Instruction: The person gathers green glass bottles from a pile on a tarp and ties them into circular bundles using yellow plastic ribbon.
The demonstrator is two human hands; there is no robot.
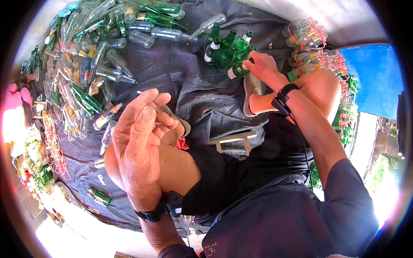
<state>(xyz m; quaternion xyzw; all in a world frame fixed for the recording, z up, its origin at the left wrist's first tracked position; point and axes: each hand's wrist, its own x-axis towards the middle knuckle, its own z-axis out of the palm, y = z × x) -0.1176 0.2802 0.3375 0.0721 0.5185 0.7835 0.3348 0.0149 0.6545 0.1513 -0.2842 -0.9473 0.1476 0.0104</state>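
Observation:
My right hand (265,66) grips a green glass bottle (238,70) by its neck. The bottle tilts, and its pale-labelled end points left. Just beyond it, several green bottles (227,54) stand upright in a tight cluster on a dark woven ground sheet (193,85). Raised over my left knee, my left hand (138,145) has its fingers loosely curled and apart, with nothing in it. Nearest to that hand on the sheet lies a clear bottle with a coloured label (102,120).
A large heap of loose clear and green bottles (96,58) spreads across the far left. Bundles of bottles tied with red string (308,35) line the right side, by a blue panel (371,77). Loose red string (55,145) lies left. Another person (19,100) is at the left edge.

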